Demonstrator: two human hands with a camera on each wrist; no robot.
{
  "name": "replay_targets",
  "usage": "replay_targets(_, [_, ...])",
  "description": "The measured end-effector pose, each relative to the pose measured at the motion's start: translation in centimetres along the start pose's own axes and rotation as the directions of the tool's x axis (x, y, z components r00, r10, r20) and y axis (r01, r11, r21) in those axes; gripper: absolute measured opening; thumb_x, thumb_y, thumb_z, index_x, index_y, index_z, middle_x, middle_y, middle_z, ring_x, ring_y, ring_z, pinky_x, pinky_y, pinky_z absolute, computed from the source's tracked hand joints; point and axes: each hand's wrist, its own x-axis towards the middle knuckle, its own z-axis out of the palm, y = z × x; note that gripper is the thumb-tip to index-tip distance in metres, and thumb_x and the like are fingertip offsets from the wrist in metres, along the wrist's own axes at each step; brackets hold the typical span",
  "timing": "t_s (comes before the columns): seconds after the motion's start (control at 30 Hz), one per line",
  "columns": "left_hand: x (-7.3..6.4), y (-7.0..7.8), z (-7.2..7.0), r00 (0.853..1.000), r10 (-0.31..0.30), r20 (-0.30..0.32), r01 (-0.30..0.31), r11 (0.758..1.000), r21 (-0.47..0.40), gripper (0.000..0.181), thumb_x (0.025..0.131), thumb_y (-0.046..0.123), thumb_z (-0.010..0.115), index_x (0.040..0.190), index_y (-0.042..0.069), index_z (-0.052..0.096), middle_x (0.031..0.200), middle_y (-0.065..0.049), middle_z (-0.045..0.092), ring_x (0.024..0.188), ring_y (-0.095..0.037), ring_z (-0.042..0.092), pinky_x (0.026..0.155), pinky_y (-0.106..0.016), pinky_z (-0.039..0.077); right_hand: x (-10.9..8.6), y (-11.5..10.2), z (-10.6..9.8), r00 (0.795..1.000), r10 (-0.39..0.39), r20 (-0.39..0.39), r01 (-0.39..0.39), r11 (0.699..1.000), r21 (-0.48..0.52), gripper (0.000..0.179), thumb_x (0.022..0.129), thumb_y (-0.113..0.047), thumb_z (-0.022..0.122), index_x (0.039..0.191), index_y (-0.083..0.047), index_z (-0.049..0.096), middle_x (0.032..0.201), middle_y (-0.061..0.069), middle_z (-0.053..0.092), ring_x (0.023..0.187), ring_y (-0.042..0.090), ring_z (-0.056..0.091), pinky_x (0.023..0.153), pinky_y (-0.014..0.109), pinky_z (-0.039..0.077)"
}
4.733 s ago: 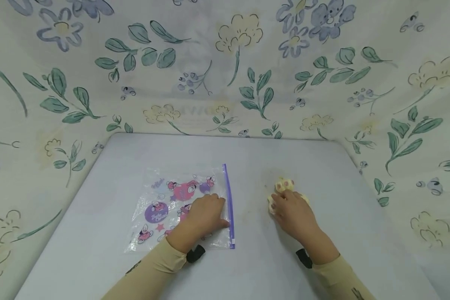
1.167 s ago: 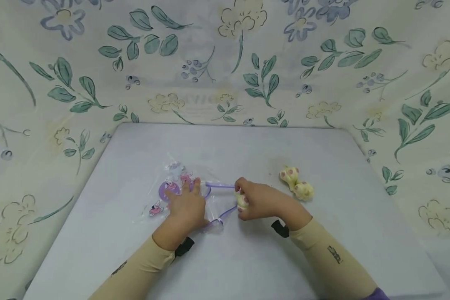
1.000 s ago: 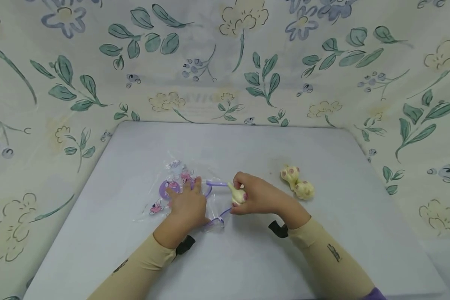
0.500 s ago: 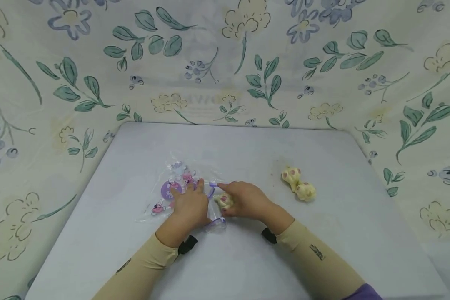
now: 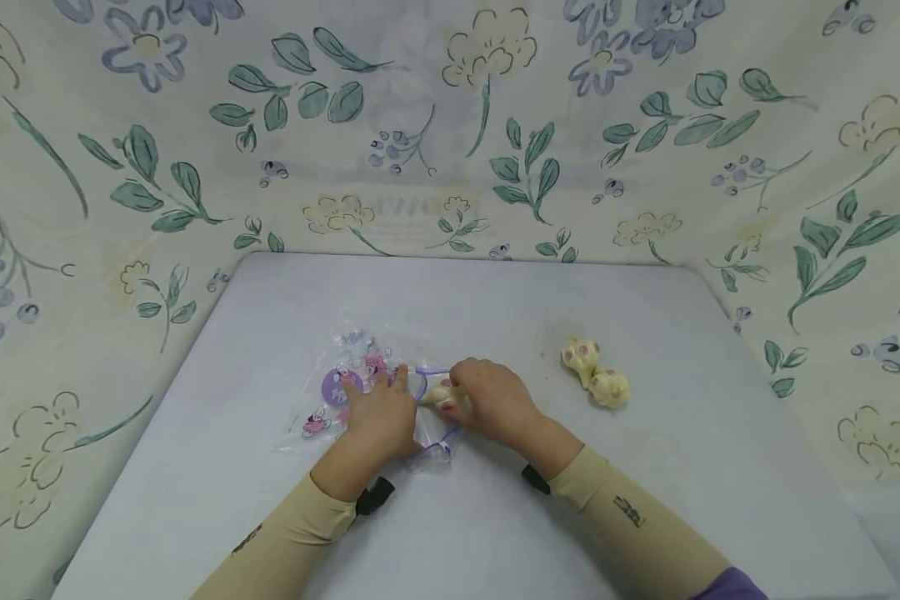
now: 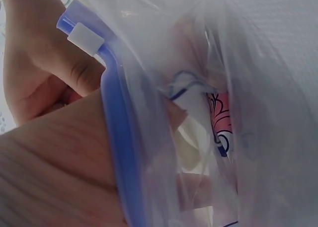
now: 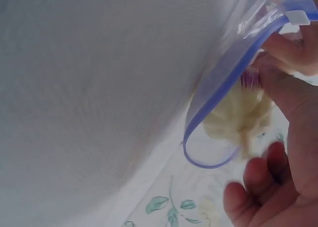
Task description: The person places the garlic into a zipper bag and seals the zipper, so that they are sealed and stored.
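My right hand (image 5: 498, 404) grips a pale garlic bulb (image 5: 438, 393) with pinkish patches, at the mouth of a clear zip bag (image 5: 341, 387) with purple and pink prints. In the right wrist view, the bulb (image 7: 238, 113) lies against the loop of the bag's purple zip edge (image 7: 223, 95). Spread over the bag is my left hand (image 5: 378, 421), its fingers mostly straight and its thumb by the zip edge. Film blurs the finger contacts in the left wrist view, where a white slider (image 6: 85, 39) sits on the zip.
Two more garlic bulbs (image 5: 596, 372) lie touching on the white table (image 5: 495, 308), right of the right hand. A floral cloth (image 5: 450, 150) hangs behind the table and along its sides.
The right hand has brought a garlic bulb leftward from the others to the bag's mouth. Earlier the bag lay flat; its mouth now gapes, and the left hand stays on it.
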Motion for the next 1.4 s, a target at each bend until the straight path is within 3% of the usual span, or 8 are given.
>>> replay_targets(0.23, [0.0,-0.5,0.2,1.0,0.006,-0.01,-0.006,1.0,-0.001,0.066,0.067,0.055,0.088,0.112,0.009,0.077,0.163,-0.017,0.033,0.147,-0.045,0.035,0.103,-0.084,0.024,0.6,-0.9,0.5,0.993,0.012,0.121,-0.006,0.999,-0.048,0.018,0.094,-0.035,0.07,0.085,-0.02,0.064,0.074,-0.007,0.066,0.058,0.011,0.055,0.047,0.029,0.042])
replay_targets(0.33, [-0.1,-0.6,0.3,1.0,0.006,-0.012,-0.006,1.0,-0.005,0.064,0.067,0.055,0.088,0.11,0.009,0.078,0.164,-0.017,0.032,0.148,-0.045,0.034,0.103,-0.084,0.024,0.8,-1.2,0.7,0.984,0.017,0.178,-0.006,0.998,-0.062,0.014,0.094,-0.032,0.07,0.103,-0.021,0.07,0.092,-0.005,0.074,0.069,0.014,0.065,0.052,0.032,0.05])
replay_targets(0.47, [-0.3,-0.6,0.3,1.0,0.007,-0.009,-0.007,1.0,-0.012,0.063,0.068,0.054,0.088,0.11,0.009,0.078,0.165,-0.017,0.029,0.149,-0.044,0.031,0.104,-0.084,0.023,1.0,-1.7,0.6,0.96,0.029,0.28,-0.008,0.997,-0.078,0.04,0.094,-0.03,0.069,0.134,-0.022,0.065,0.115,-0.002,0.075,0.073,0.015,0.068,0.053,0.034,0.052])
replay_targets(0.57, [-0.4,-0.5,0.3,1.0,0.008,-0.007,-0.009,1.0,-0.016,0.063,0.068,0.054,0.088,0.111,0.009,0.078,0.165,-0.017,0.028,0.15,-0.044,0.03,0.105,-0.084,0.023,1.0,-1.9,0.5,0.943,0.058,0.327,-0.03,0.995,-0.09,0.049,0.096,-0.029,0.065,0.144,-0.024,0.057,0.091,0.0,0.077,0.058,0.013,0.058,0.046,0.031,0.045])
replay_targets(0.7, [-0.5,-0.5,0.4,1.0,0.009,-0.018,-0.009,1.0,-0.016,0.064,0.068,0.053,0.088,0.112,0.008,0.077,0.165,-0.017,0.029,0.149,-0.044,0.031,0.105,-0.083,0.025,1.0,-2.0,0.5,0.936,0.095,0.339,-0.058,0.992,-0.116,0.049,0.099,-0.027,0.06,0.147,-0.028,0.053,0.053,-0.004,0.053,0.049,0.011,0.042,0.042,0.029,0.037])
replay_targets(0.87, [-0.6,-0.6,0.3,0.999,0.013,-0.032,-0.014,1.0,-0.013,0.064,0.068,0.052,0.089,0.112,0.006,0.077,0.164,-0.017,0.03,0.149,-0.044,0.032,0.104,-0.082,0.027,1.1,-2.0,0.4,0.927,0.128,0.352,-0.096,0.989,-0.109,0.05,0.099,-0.028,0.06,0.148,-0.029,0.052,0.053,-0.004,0.051,0.05,0.011,0.042,0.042,0.029,0.036])
replay_targets(1.17, [-0.5,-0.8,0.5,0.999,0.028,-0.041,-0.028,1.0,0.005,0.065,0.068,0.06,0.086,0.108,0.008,0.078,0.164,-0.016,0.031,0.148,-0.043,0.033,0.106,-0.08,0.028,0.2,-0.5,-2.6,0.95,0.14,0.278,-0.16,0.986,0.05,0.046,0.097,-0.031,0.066,0.142,-0.023,0.06,0.068,-0.005,0.062,0.056,0.008,0.046,0.049,0.026,0.037])
replay_targets(1.4, [-0.2,-0.8,0.4,0.999,0.029,-0.016,-0.028,0.999,0.017,0.065,0.069,0.061,0.084,0.109,0.009,0.078,0.166,-0.015,0.028,0.15,-0.042,0.031,0.108,-0.079,0.027,-3.0,4.0,-6.4,0.93,0.356,0.094,-0.361,0.931,0.046,0.049,0.091,-0.032,0.074,0.136,-0.014,0.065,0.079,-0.001,0.066,0.062,0.012,0.055,0.049,0.025,0.041])
